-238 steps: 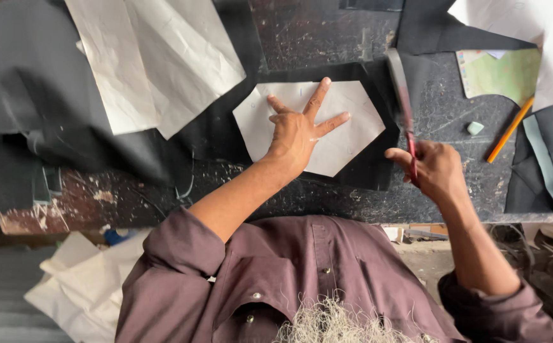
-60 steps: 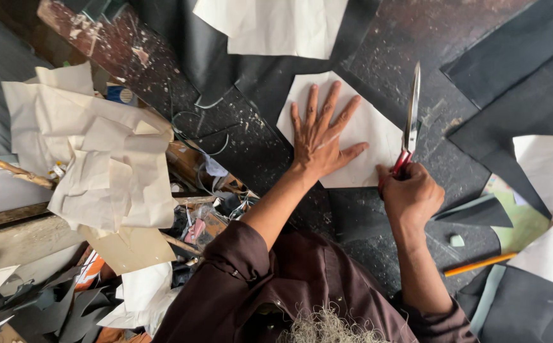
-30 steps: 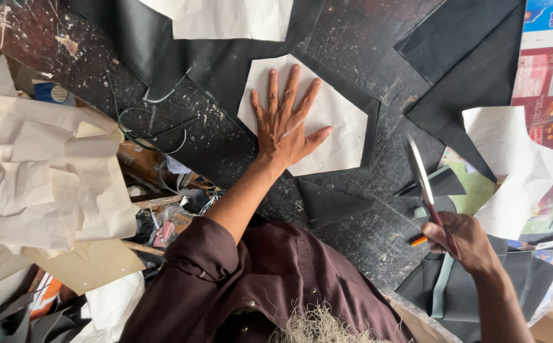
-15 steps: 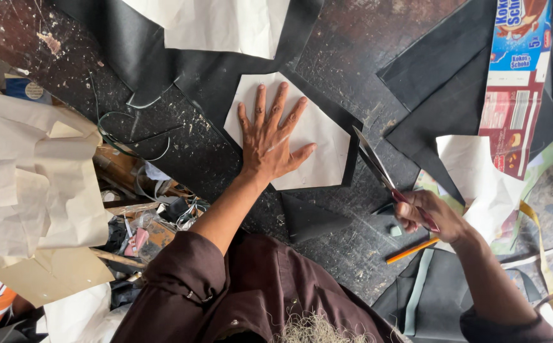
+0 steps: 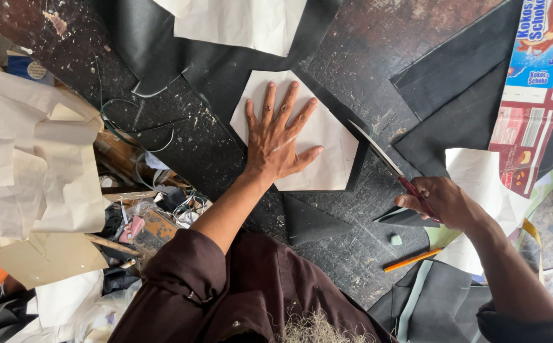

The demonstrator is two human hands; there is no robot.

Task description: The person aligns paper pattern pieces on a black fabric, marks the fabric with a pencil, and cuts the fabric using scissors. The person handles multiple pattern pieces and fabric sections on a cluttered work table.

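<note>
At the far left of a scarred, dark wooden workbench point(image 5: 181, 146), a heap of crumpled cream paper sheets point(image 5: 32, 165) lies beside a clutter of scraps and thin wire. Nearer the middle, the person's left hand point(image 5: 276, 143) presses flat, fingers spread wide and gripping nothing, on a white, many-sided paper pattern point(image 5: 327, 149) that rests on a sheet of black leather-like material point(image 5: 213, 70). A small black triangular offcut point(image 5: 308, 222) lies just below the pattern. To the right, the right hand point(image 5: 445, 203) is closed around the red handles of long steel scissors point(image 5: 387, 165), whose blades point up and left toward the pattern's right edge. Below that hand sit a small pale green lump of chalk point(image 5: 396, 239) and an orange pencil point(image 5: 413, 260). At the far right lies a flattened, printed cardboard box point(image 5: 533, 95).
</note>
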